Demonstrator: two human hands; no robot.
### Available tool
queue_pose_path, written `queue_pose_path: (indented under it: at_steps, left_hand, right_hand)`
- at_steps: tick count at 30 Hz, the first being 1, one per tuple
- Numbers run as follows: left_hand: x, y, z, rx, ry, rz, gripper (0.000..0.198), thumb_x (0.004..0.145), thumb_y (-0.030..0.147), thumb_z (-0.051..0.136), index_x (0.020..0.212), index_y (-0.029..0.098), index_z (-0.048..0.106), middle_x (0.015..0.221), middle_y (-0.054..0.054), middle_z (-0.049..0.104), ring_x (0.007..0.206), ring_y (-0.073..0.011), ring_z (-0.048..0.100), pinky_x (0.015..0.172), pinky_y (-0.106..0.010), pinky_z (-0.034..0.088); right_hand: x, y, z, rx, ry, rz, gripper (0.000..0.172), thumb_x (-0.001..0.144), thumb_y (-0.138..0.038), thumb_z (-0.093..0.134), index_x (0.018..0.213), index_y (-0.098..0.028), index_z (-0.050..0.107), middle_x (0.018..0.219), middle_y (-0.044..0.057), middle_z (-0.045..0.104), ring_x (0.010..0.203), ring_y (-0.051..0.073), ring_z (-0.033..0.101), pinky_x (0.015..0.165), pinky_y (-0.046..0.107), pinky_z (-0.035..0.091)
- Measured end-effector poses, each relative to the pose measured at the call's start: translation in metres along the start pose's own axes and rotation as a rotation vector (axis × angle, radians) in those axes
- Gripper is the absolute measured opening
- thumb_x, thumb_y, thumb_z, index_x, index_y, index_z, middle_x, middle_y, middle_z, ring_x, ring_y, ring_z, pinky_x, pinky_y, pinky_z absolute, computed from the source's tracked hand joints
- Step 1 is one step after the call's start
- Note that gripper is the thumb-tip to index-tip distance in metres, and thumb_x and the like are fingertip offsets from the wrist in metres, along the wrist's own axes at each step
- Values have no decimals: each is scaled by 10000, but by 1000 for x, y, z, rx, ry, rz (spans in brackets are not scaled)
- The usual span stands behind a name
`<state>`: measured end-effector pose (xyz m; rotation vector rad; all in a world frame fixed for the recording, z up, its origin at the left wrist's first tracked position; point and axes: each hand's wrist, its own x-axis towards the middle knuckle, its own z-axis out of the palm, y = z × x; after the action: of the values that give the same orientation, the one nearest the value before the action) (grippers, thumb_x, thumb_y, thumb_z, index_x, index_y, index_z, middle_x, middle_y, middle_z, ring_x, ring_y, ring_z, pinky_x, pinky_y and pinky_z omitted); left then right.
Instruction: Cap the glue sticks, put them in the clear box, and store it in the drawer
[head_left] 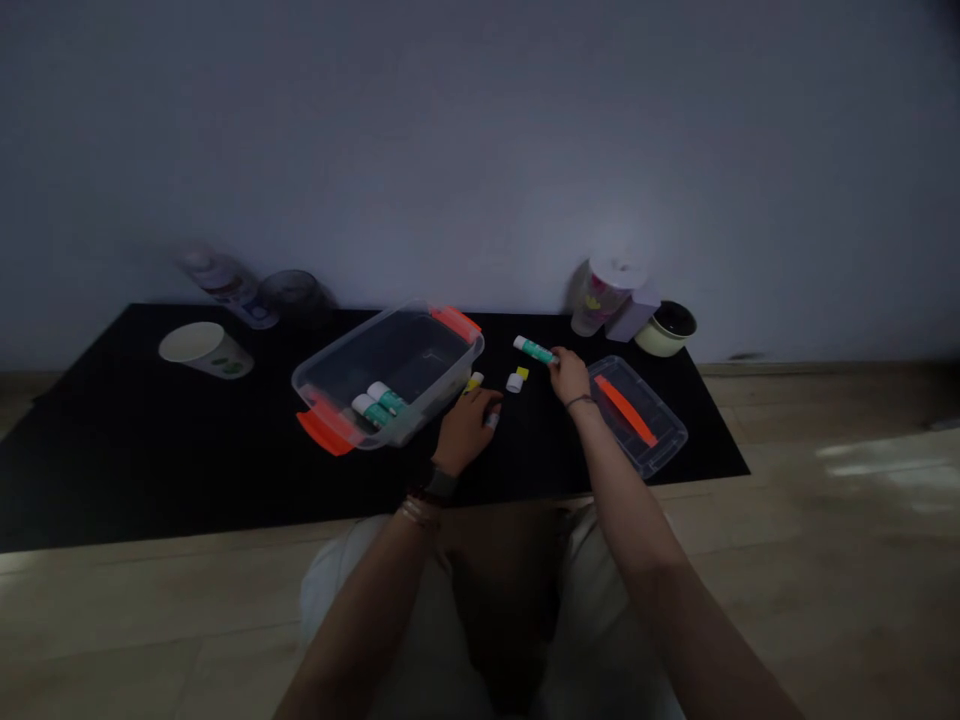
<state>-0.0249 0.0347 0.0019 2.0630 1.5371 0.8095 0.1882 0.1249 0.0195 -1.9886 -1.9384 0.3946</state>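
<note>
In my right hand is a green-and-white glue stick, pinched at its right end and tilted above the black table. My left hand curls its fingers around a yellow-and-white tube, mostly hidden by the fingers. Between both hands a small white cap lies on the table, with a little yellow piece touching or just behind it. Left of my left hand stands a clear plastic box with orange latches. Two green-and-white glue sticks lie inside, near its front left end.
Right of my right hand lies the clear lid with an orange handle. Behind it are a clear patterned cup, a purple box and a cream bowl. A paper cup, a bottle and a dark round container occupy the left.
</note>
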Motion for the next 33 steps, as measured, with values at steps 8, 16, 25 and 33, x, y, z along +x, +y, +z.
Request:
queue_pose_path:
  at_steps: [8, 16, 25, 33]
  left_hand:
    - [6, 7, 11, -568, 59, -119, 359, 948, 402, 527, 1206, 177, 634, 1174, -134, 689, 1027, -248, 671, 912, -409, 534]
    - [5, 7, 18, -1023, 99, -381, 527, 787, 514, 725, 1156, 179, 556, 1169, -120, 674, 1094, -264, 663, 877, -388, 570]
    - [2, 15, 6, -967, 103, -323, 508, 803, 549, 701, 1110, 166, 573, 1040, -109, 713, 1006, -254, 690, 902, -407, 544]
    - [2, 11, 11, -908, 70, -440, 495, 772, 572, 726, 1071, 191, 623, 880, -27, 665, 730, -151, 662, 702, -283, 552]
  right_hand:
    - [-26, 4, -20, 541, -182, -152, 289, 843, -220, 639, 1124, -151, 648, 1020, 64, 724, 874, 164, 668, 850, 328, 524]
    - [-56, -14, -13, 628, -494, -363, 246, 783, -246, 728, 970, -170, 588, 899, 6, 680, 772, 124, 625, 741, 262, 498]
    - [-47, -26, -21, 34, -223, -331, 274, 986, -254, 522, 1200, -170, 673, 1069, 98, 698, 953, 199, 656, 812, 292, 479]
    - [-39, -30, 3, -271, -334, -349, 500, 984, -134, 416, 1454, -275, 511, 1323, 101, 619, 1139, 241, 635, 831, 308, 509]
